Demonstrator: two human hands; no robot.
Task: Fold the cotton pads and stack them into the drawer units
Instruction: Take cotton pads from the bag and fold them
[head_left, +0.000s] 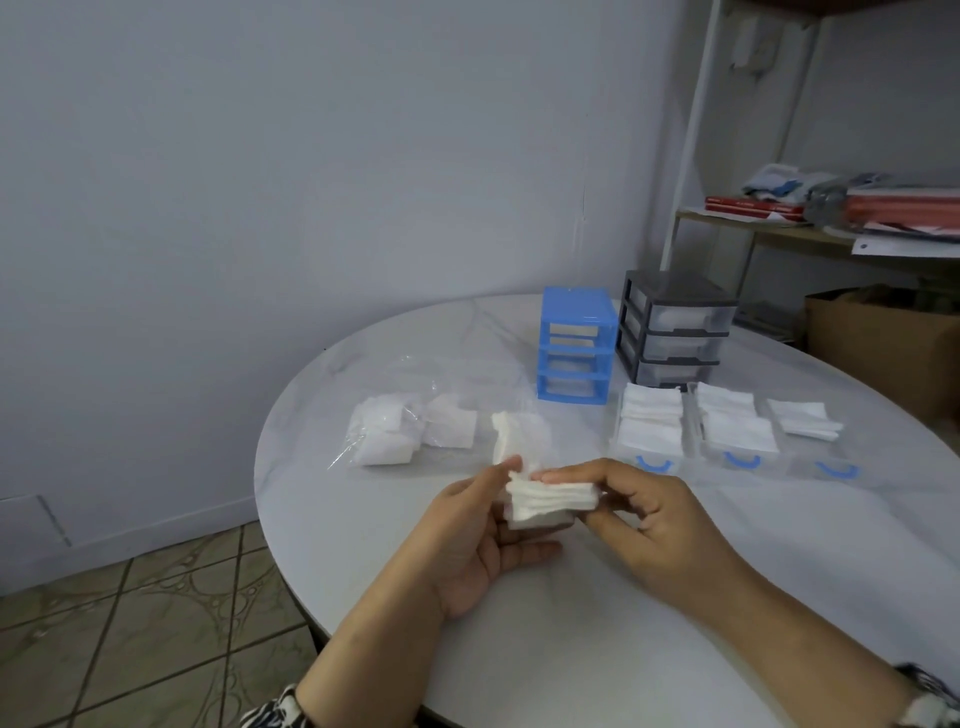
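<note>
Two hands hold a small stack of cotton pads above the surface.

The left hand (483, 540) cups the stack of cotton pads (545, 501) from below, thumb on top. The right hand (660, 519) pinches its other end with curled fingers. Behind them a blue drawer unit (574, 345) and a grey drawer unit (675, 327) stand side by side. Three clear drawers (649, 431) with pads inside lie in front of them. More pads sit in a plastic bag (395, 426); its edges are hard to see. The white surface (675, 649) is cut off on the right.
</note>
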